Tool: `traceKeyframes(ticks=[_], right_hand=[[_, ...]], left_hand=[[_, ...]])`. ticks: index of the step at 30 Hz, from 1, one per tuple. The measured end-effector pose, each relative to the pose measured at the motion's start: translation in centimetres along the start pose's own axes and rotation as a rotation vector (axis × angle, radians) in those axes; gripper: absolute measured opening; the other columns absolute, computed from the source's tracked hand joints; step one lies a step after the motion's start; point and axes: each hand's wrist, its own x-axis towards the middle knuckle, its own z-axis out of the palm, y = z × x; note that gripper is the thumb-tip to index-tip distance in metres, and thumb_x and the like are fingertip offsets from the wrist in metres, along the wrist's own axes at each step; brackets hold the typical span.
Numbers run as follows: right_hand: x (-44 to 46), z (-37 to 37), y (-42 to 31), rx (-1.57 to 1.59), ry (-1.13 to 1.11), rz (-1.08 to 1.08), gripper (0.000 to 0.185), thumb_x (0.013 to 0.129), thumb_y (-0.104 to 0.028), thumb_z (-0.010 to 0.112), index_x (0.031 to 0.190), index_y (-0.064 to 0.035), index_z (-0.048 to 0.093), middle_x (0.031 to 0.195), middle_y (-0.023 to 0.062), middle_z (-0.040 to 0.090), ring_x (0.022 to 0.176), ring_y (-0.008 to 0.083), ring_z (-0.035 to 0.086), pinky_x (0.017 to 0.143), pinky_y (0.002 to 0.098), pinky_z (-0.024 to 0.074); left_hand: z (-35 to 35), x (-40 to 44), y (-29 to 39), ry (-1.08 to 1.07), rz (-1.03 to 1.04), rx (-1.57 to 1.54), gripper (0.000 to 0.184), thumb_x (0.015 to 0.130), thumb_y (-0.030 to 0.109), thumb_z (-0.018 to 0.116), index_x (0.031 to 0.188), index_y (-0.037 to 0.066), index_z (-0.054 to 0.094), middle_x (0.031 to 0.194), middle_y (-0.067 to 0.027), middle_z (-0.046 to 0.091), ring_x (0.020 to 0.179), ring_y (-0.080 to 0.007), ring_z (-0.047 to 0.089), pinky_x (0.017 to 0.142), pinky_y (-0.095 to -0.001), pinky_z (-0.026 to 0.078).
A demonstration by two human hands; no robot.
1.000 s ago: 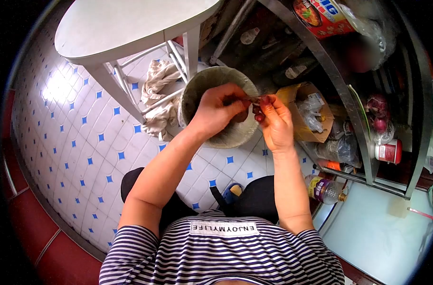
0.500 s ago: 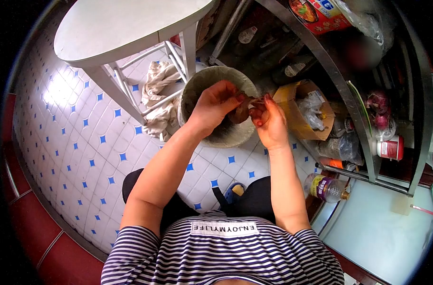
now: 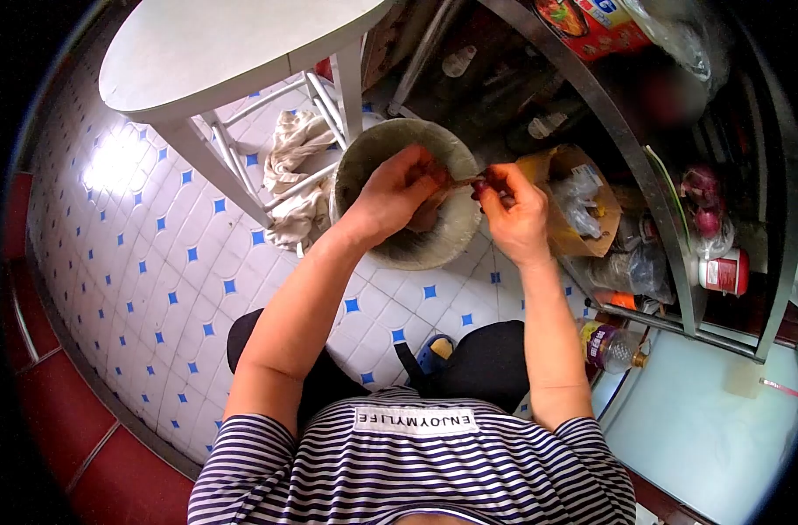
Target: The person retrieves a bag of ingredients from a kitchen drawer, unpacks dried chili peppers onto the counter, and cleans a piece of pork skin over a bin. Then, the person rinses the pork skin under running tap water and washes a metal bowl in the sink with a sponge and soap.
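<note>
Above a pale bucket (image 3: 438,254) on the floor, my left hand (image 3: 392,194) is closed around a brown, roundish thing (image 3: 426,215); its kind is unclear, and the fingers cover much of it. A thin brownish strip (image 3: 463,183) spans the gap from that thing to my right hand (image 3: 516,213). The fingertips of my right hand pinch the strip's end over the bucket's right rim. Shadow and my hands hide much of the bucket's inside.
A white stool (image 3: 241,52) stands at the upper left, with a crumpled cloth (image 3: 296,150) beneath. Right of the bucket are a cardboard box (image 3: 605,219) holding plastic bags and a metal rack (image 3: 626,131). A plastic bottle (image 3: 611,346) lies nearer me.
My right hand has moved right, away from my left, and the strip now stretches between them. My left hand stays nearly in place with the brown thing.
</note>
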Motion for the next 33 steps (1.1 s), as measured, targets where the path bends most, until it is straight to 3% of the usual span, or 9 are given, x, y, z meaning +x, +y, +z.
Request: traceKeyframes(ticks=[3,7,9,12,17,24,28,31,33], right_hand=[[-0.9,2.2,1.8,0.248,0.180,0.190,0.008,0.080,0.000,0.057,0.088,-0.0021,0.057,0.076,0.0030,0.062,0.066,0.0124,0.059,0.062,0.0278,0.0492],[-1.3,3.4,2.5,0.520,0.163,0.327,0.016,0.088,-0.007,0.050,0.103,-0.0036,0.054,0.087,0.0040,0.062,0.074,0.0123,0.060,0.054,0.0237,0.0465],[-1.7,3.3,1.9,0.813,0.078,0.735,0.020,0.092,-0.018,0.048,0.107,-0.0058,0.053,0.092,0.0032,0.061,0.081,0.0122,0.058,0.054,0.0226,0.0435],[-2.6,2.2,1.5,0.863,-0.111,0.751,0.026,0.094,-0.025,0.046,0.112,-0.0071,0.050,0.097,0.0029,0.060,0.083,0.0111,0.057,0.055,0.0211,0.0415],[-1.0,2.2,1.3,0.557,-0.164,0.523,0.015,0.085,-0.007,0.059,0.098,0.0016,0.058,0.083,0.0064,0.062,0.068,0.0112,0.057,0.055,0.0250,0.0476],[-1.2,2.2,1.3,0.537,-0.199,0.443,0.014,0.086,-0.001,0.052,0.099,0.0023,0.056,0.086,0.0079,0.062,0.077,0.0146,0.062,0.058,0.0233,0.0507],[-1.0,2.7,0.7,0.846,-0.037,0.550,0.017,0.083,0.003,0.049,0.099,0.0027,0.055,0.090,0.0081,0.061,0.077,0.0137,0.060,0.070,0.0288,0.0522],[-1.5,3.2,1.3,1.091,0.004,0.651,0.018,0.083,0.004,0.050,0.100,0.0010,0.055,0.095,0.0083,0.060,0.084,0.0143,0.059,0.074,0.0292,0.0515],[-1.6,3.4,1.5,1.162,-0.017,0.652,0.019,0.083,0.004,0.050,0.101,0.0004,0.055,0.097,0.0085,0.060,0.087,0.0148,0.059,0.075,0.0294,0.0512]], left_hand=[[0.2,-0.1,0.7,-0.062,-0.045,0.067,0.019,0.089,0.008,0.054,0.107,0.003,0.050,0.093,-0.0013,0.055,0.088,-0.0098,0.048,0.079,-0.0233,0.041],[0.3,-0.1,0.4,-0.054,0.024,0.096,0.020,0.085,0.006,0.055,0.105,0.002,0.053,0.093,-0.0021,0.057,0.087,-0.0092,0.049,0.078,-0.0232,0.042],[0.4,0.0,0.3,-0.034,0.013,0.128,0.019,0.082,0.001,0.055,0.101,0.000,0.054,0.090,-0.0032,0.058,0.084,-0.0096,0.051,0.075,-0.0237,0.043],[0.2,-0.1,0.6,-0.006,0.003,0.170,0.019,0.078,-0.002,0.056,0.098,-0.001,0.056,0.087,-0.0034,0.059,0.082,-0.0097,0.053,0.074,-0.0242,0.045],[-0.1,-0.1,1.2,-0.040,-0.020,0.219,0.022,0.075,-0.002,0.058,0.097,-0.001,0.057,0.086,-0.0027,0.060,0.081,-0.0095,0.054,0.076,-0.0245,0.045],[-0.8,-0.2,1.0,-0.115,0.118,0.398,0.014,0.071,0.006,0.061,0.083,-0.001,0.058,0.072,-0.0074,0.058,0.067,-0.0126,0.053,0.063,-0.0268,0.044],[-0.2,-0.1,1.4,-0.067,0.195,0.484,0.014,0.073,0.010,0.062,0.081,-0.001,0.058,0.070,-0.0132,0.058,0.066,-0.0211,0.056,0.064,-0.0302,0.045],[0.1,0.3,0.5,0.000,0.092,0.465,0.014,0.078,0.012,0.060,0.087,0.001,0.057,0.071,-0.0098,0.057,0.068,-0.0156,0.053,0.064,-0.0310,0.045],[0.2,0.2,0.5,0.023,0.059,0.474,0.016,0.075,0.012,0.061,0.085,0.000,0.058,0.072,-0.0133,0.059,0.068,-0.0201,0.056,0.064,-0.0326,0.046]])
